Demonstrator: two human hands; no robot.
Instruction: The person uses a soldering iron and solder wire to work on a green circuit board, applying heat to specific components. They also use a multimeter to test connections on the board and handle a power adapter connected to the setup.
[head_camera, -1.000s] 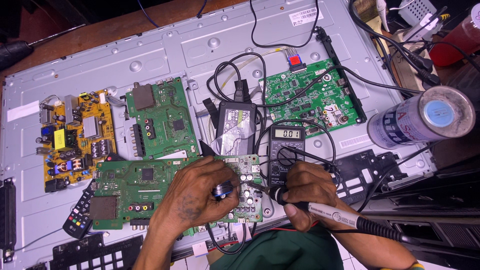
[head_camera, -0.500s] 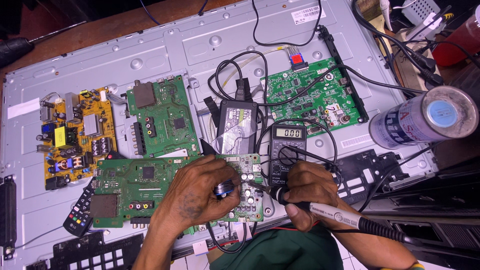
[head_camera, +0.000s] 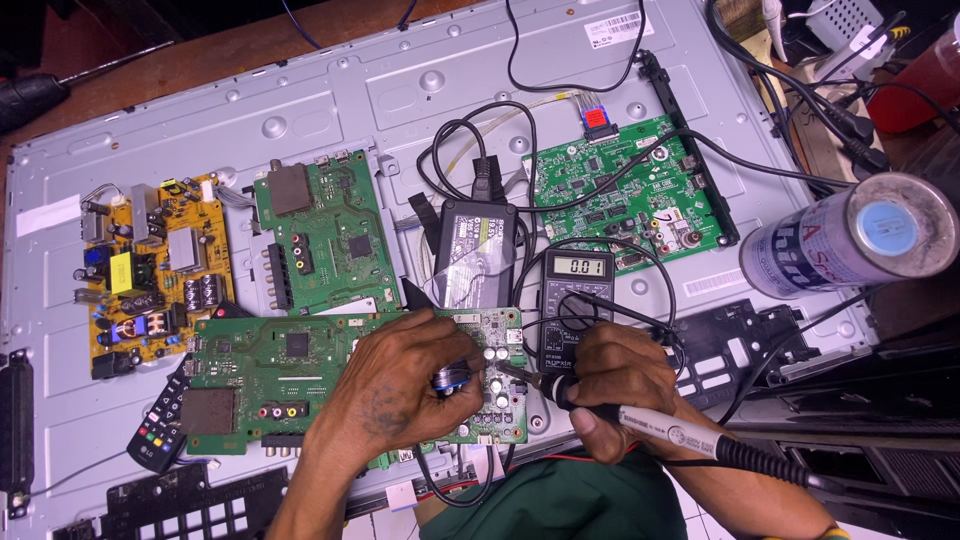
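Note:
My left hand (head_camera: 400, 385) rests on a green circuit board (head_camera: 270, 375) and pinches a small blue round part (head_camera: 453, 379) near the board's right side. A soldering iron (head_camera: 660, 428) with a grey handle and black cord is gripped in my right hand (head_camera: 615, 385); its tip points left at the board beside several small capacitors (head_camera: 495, 360). Right behind my right hand lies a black multimeter (head_camera: 575, 290) with a lit display, its leads curling around it.
All lies on the grey metal back of a flat screen (head_camera: 400, 100). A yellow power board (head_camera: 150, 270), two more green boards (head_camera: 320, 240) (head_camera: 630, 190), a black power adapter (head_camera: 475, 240), a remote (head_camera: 160, 425) and a spray can (head_camera: 850, 240) surround the hands.

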